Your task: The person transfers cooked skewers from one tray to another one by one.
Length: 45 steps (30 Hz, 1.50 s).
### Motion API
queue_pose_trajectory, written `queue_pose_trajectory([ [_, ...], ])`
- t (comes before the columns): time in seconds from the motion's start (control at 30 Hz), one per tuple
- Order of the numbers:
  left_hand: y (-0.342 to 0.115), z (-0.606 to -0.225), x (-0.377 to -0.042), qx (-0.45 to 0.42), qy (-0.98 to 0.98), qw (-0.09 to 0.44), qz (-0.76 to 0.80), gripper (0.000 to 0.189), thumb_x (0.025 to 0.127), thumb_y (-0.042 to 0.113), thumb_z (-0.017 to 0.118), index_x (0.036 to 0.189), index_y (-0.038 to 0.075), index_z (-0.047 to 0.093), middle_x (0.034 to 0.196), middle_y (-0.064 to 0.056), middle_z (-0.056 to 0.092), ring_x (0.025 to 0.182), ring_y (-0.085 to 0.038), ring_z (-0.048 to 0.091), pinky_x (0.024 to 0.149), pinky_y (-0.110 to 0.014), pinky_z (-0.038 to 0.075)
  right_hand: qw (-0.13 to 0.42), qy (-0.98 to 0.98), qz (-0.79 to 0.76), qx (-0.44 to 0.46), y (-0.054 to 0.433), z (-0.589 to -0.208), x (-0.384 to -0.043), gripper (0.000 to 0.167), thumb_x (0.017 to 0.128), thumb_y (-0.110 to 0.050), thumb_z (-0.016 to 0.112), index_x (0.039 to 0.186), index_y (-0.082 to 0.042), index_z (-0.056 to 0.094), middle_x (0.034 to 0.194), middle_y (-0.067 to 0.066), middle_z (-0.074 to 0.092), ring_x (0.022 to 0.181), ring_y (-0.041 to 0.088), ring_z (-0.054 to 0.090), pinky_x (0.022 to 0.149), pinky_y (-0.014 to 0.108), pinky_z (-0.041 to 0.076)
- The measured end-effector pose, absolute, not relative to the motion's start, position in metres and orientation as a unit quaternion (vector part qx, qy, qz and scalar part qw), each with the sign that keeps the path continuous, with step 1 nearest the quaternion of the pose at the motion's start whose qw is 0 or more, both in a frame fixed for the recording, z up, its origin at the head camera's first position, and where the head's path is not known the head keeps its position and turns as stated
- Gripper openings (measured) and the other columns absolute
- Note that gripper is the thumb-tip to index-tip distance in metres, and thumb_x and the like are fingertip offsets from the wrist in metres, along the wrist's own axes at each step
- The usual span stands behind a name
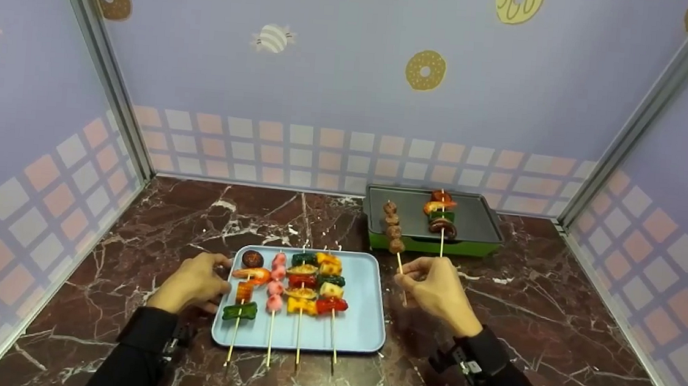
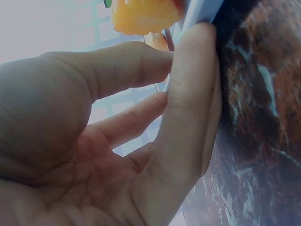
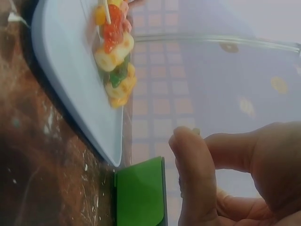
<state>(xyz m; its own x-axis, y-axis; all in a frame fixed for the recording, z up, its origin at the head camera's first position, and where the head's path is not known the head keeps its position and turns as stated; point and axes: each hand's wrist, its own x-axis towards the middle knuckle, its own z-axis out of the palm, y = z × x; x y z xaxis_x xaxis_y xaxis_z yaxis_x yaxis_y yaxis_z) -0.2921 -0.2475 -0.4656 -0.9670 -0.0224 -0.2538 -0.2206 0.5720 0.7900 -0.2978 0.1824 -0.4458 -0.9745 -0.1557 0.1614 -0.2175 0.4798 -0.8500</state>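
Note:
My right hand [image 1: 438,289] pinches the stick of a meatball skewer [image 1: 395,231] between thumb and fingertips. Its brown balls point up and away, overlapping the left edge of the grill [image 1: 472,206] in the head view. My left hand [image 1: 194,282] holds the left rim of a light blue tray [image 1: 364,329], thumb and fingers meeting at the edge. Several skewers lie side by side on that tray: a shrimp skewer [image 1: 251,275] at the left, a pink ball skewer [image 1: 276,287], and two mixed vegetable ones, including the rightmost vegetable skewer [image 1: 331,290]. Their sticks overhang the front rim.
On the black plate of the green-sided grill, toward the right, lies another mixed skewer [image 1: 442,216], its stick reaching over the front. The grill stands against the patterned back wall [image 1: 328,81]. Side walls bound the dark marbled tabletop [image 1: 556,308] left and right.

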Motion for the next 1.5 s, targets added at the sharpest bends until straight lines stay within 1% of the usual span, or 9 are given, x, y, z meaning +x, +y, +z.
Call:
queue_pose_trajectory([
  [0.17, -0.248, -0.465, -0.291, -0.066, 0.879, 0.11, 0.458, 0.052, 0.072, -0.006, 0.062, 0.122, 0.006, 0.051, 0.081, -0.018, 0.06, 0.058, -0.026, 0.061, 0.047, -0.04, 0.055, 0.009, -0.84, 0.531, 0.113, 0.178, -0.45, -0.293, 0.01, 0.079, -0.01, 0.069, 0.085, -0.003, 0.066, 0.072, 0.015, 0.063, 0.049, 0.028, 0.06, 0.042, 0.039, 0.053],
  [0.3, -0.247, -0.465, -0.291, -0.064, 0.879, 0.111, 0.46, 0.052, 0.073, -0.006, 0.062, 0.122, 0.006, 0.051, 0.082, -0.018, 0.06, 0.058, -0.026, 0.061, 0.047, -0.04, 0.055, -0.001, -0.829, 0.545, 0.122, 0.175, -0.452, -0.289, 0.01, 0.08, -0.008, 0.068, 0.085, 0.0, 0.065, 0.073, 0.018, 0.063, 0.048, 0.027, 0.06, 0.042, 0.039, 0.053],
  [0.53, -0.247, -0.465, -0.293, -0.066, 0.878, 0.107, 0.461, 0.051, 0.072, -0.006, 0.062, 0.121, 0.006, 0.052, 0.083, -0.019, 0.059, 0.056, -0.027, 0.061, 0.046, -0.04, 0.055, 0.006, -0.837, 0.532, 0.126, 0.169, -0.457, -0.281, 0.011, 0.079, -0.012, 0.07, 0.084, -0.004, 0.065, 0.071, 0.013, 0.063, 0.048, 0.024, 0.06, 0.041, 0.036, 0.053],
  [0.73, -0.248, -0.466, -0.294, -0.067, 0.877, 0.107, 0.464, 0.051, 0.072, -0.007, 0.062, 0.121, 0.005, 0.052, 0.082, -0.019, 0.06, 0.057, -0.028, 0.061, 0.046, -0.041, 0.055, -0.018, -0.829, 0.541, 0.14, 0.163, -0.465, -0.274, 0.013, 0.079, -0.014, 0.07, 0.084, -0.003, 0.064, 0.073, 0.017, 0.063, 0.048, 0.024, 0.06, 0.041, 0.037, 0.053],
  [0.87, -0.248, -0.466, -0.293, -0.064, 0.88, 0.104, 0.459, 0.05, 0.072, -0.006, 0.062, 0.12, 0.005, 0.052, 0.082, -0.019, 0.059, 0.056, -0.028, 0.061, 0.046, -0.041, 0.054, -0.02, -0.834, 0.53, 0.152, 0.161, -0.468, -0.27, 0.011, 0.08, -0.015, 0.07, 0.084, -0.006, 0.064, 0.072, 0.015, 0.063, 0.047, 0.023, 0.06, 0.04, 0.036, 0.053],
  [1.07, -0.248, -0.466, -0.293, -0.064, 0.88, 0.109, 0.458, 0.051, 0.073, -0.006, 0.062, 0.121, 0.005, 0.051, 0.082, -0.019, 0.06, 0.056, -0.027, 0.061, 0.046, -0.041, 0.055, -0.035, -0.831, 0.534, 0.151, 0.157, -0.471, -0.265, 0.012, 0.079, -0.013, 0.07, 0.085, -0.005, 0.064, 0.073, 0.016, 0.063, 0.048, 0.023, 0.06, 0.04, 0.036, 0.053],
  [1.2, -0.248, -0.466, -0.293, -0.068, 0.88, 0.112, 0.456, 0.053, 0.073, -0.006, 0.062, 0.123, 0.007, 0.051, 0.083, -0.018, 0.06, 0.058, -0.026, 0.061, 0.047, -0.04, 0.055, -0.022, -0.846, 0.508, 0.162, 0.155, -0.473, -0.262, 0.011, 0.079, -0.015, 0.07, 0.083, -0.008, 0.064, 0.071, 0.01, 0.063, 0.048, 0.02, 0.06, 0.04, 0.034, 0.053],
  [1.37, -0.248, -0.466, -0.293, -0.071, 0.88, 0.113, 0.456, 0.053, 0.072, -0.006, 0.061, 0.123, 0.007, 0.05, 0.082, -0.017, 0.06, 0.058, -0.026, 0.061, 0.048, -0.04, 0.055, -0.035, -0.841, 0.509, 0.178, 0.154, -0.477, -0.258, 0.01, 0.079, -0.015, 0.07, 0.083, -0.007, 0.065, 0.071, 0.01, 0.063, 0.047, 0.02, 0.059, 0.04, 0.034, 0.053],
  [1.5, -0.248, -0.466, -0.293, -0.071, 0.88, 0.111, 0.457, 0.052, 0.073, -0.006, 0.061, 0.122, 0.007, 0.051, 0.082, -0.017, 0.06, 0.058, -0.026, 0.061, 0.047, -0.04, 0.055, -0.017, -0.855, 0.48, 0.197, 0.153, -0.478, -0.256, 0.009, 0.078, -0.016, 0.071, 0.081, -0.009, 0.066, 0.069, 0.005, 0.063, 0.049, 0.016, 0.059, 0.042, 0.03, 0.053],
])
